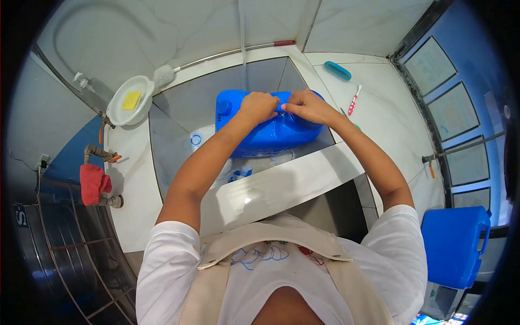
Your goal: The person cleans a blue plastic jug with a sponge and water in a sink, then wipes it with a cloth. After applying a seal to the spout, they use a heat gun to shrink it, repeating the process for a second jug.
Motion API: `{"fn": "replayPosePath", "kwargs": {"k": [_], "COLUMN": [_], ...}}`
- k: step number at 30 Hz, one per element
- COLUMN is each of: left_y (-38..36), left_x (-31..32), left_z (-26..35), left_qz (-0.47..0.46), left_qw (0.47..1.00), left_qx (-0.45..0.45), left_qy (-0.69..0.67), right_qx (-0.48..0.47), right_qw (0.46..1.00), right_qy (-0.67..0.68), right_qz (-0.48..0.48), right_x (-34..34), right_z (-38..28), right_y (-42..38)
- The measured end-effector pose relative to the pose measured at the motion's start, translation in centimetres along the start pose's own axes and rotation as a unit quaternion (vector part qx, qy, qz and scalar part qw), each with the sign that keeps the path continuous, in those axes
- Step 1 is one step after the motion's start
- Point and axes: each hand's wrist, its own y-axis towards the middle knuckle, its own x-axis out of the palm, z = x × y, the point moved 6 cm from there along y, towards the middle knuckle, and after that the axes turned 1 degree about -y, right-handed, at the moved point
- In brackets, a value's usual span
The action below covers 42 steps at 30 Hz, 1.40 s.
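A wet blue jerrycan (265,135) lies in the grey tiled sink basin (176,116), its round cap (224,107) toward the left. My left hand (259,107) is closed over the handle area on its upper side. Close beside it, my right hand (309,106) has its fingers bent and pressed at the same handle area. The thumbs nearly meet, and whatever lies under the fingertips is hidden. Behind the can, a pale vertical tube or water stream (242,49) comes down from above. Clear plastic with blue print (196,142) sits in the basin left of the can.
At the left rim stand a white bowl (142,112) with a yellow sponge (131,99) and a pump bottle (92,89). A long-handled brush (163,75) lies behind the basin. On the right counter are a teal brush (337,70) and a red-white toothbrush (355,101). Another blue jerrycan (449,246) stands lower right.
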Motion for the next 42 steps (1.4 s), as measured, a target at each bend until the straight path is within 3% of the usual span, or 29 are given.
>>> {"fn": "replayPosePath", "kwargs": {"k": [1,2,4,5,6,8,9,10,11,12,14,15,17,19,20,21,23,26,28,29,30,31,32,34,35,37,40,41,42], "left_y": [0.0,0.0,0.1,-0.1,-0.1,-0.9,-1.2,-1.4,-1.6,-1.8,-2.4,-2.7,-3.2,-4.1,-4.6,-5.1,-7.5,-12.4,-14.6,-15.0,-15.2,-15.4,-15.5,-14.8,-14.5,-14.5,-14.3,-14.2,-14.1], "left_x": [0.0,0.0,0.3,0.4,0.6,0.1,0.0,0.3,0.5,0.7,1.4,1.8,3.0,3.1,2.1,1.6,-1.8,-3.8,-2.3,-1.7,-0.5,0.1,0.7,0.5,0.4,0.8,1.0,1.3,1.4], "left_z": [0.1,0.2,0.3,0.5,0.6,1.0,1.3,1.5,1.8,2.2,3.9,4.8,6.6,8.3,9.0,8.6,8.1,5.1,2.9,2.4,2.0,2.0,1.9,2.4,2.5,2.5,2.3,2.7,2.4], "left_qz": [-0.002,-0.003,-0.003,-0.005,-0.005,-0.012,-0.02,-0.023,-0.022,-0.021,-0.012,0.001,0.038,0.049,0.058,0.059,0.252,0.259,0.1,0.099,0.1,0.102,0.102,0.143,0.146,0.131,0.161,0.159,0.137], "left_qw": [1.0,1.0,1.0,1.0,1.0,1.0,0.999,0.999,1.0,1.0,1.0,0.999,0.996,0.993,0.992,0.992,0.955,0.963,0.995,0.995,0.995,0.995,0.995,0.988,0.987,0.988,0.978,0.979,0.973], "left_qx": [0.001,0.002,0.002,0.009,0.014,0.017,0.025,0.022,0.02,0.018,-0.003,-0.023,-0.052,-0.047,-0.022,-0.03,0.097,0.058,-0.015,-0.023,-0.006,0.013,0.008,-0.003,-0.004,-0.051,-0.125,-0.121,-0.184], "left_qy": [-0.002,-0.002,0.001,0.002,0.001,-0.003,-0.006,-0.008,-0.006,-0.004,-0.018,-0.033,-0.062,-0.095,-0.107,-0.105,-0.126,-0.036,0.019,0.021,0.013,0.005,0.007,0.06,0.06,0.07,0.037,0.037,-0.001], "right_qx": [-0.053,-0.051,0.133,0.149,0.145,0.014,-0.049,-0.075,-0.095,0.012,-0.065,-0.07,-0.09,-0.087,-0.04,0.004,0.007,0.062,0.069,0.018,-0.038,-0.127,-0.132,-0.036,-0.037,-0.184,-0.262,-0.258,-0.257], "right_qw": [0.968,0.969,0.957,0.973,0.973,0.972,0.979,0.99,0.956,0.863,0.574,0.577,0.493,0.559,0.628,0.65,0.705,0.754,0.787,0.889,0.906,0.899,0.899,0.953,0.952,0.886,0.833,0.834,0.845], "right_qy": [-0.14,-0.14,-0.178,-0.131,-0.134,-0.23,-0.178,0.029,0.236,0.484,0.806,0.804,0.848,0.802,0.736,0.715,0.665,0.616,0.578,0.323,0.039,0.007,0.008,-0.079,-0.082,-0.268,-0.262,-0.261,-0.25], "right_qz": [0.201,0.198,0.188,0.118,0.119,0.053,0.084,0.116,0.143,0.142,0.13,0.125,0.171,0.19,0.249,0.257,0.247,0.217,0.203,0.325,0.419,0.418,0.417,0.292,0.292,0.331,0.412,0.413,0.396], "right_x": [-0.6,0.6,1.2,1.3,-0.2,-1.2,-2.3,-3.8,-4.6,-5.1,-5.2,-4.8,-3.5,-1.1,-0.3,0.6,1.4,2.2,2.5,1.2,0.6,0.3,0.3,0.6,0.4,1.5,1.1,1.3,1.5], "right_z": [0.4,1.0,3.4,4.4,3.4,0.2,0.7,2.2,3.8,4.8,6.3,6.0,4.9,6.5,5.2,4.7,2.9,1.2,-0.2,-0.7,-2.0,-2.9,-3.1,-3.9,-4.1,-5.7,-6.0,-5.8,-5.7], "right_y": [-0.8,-1.3,-2.0,-1.9,-2.8,-4.6,-5.1,-4.9,-4.5,-5.0,-3.6,-2.6,0.2,6.6,7.7,10.0,13.7,18.4,19.3,19.2,19.0,18.6,18.3,16.7,16.0,15.0,14.1,14.0,14.2]}}
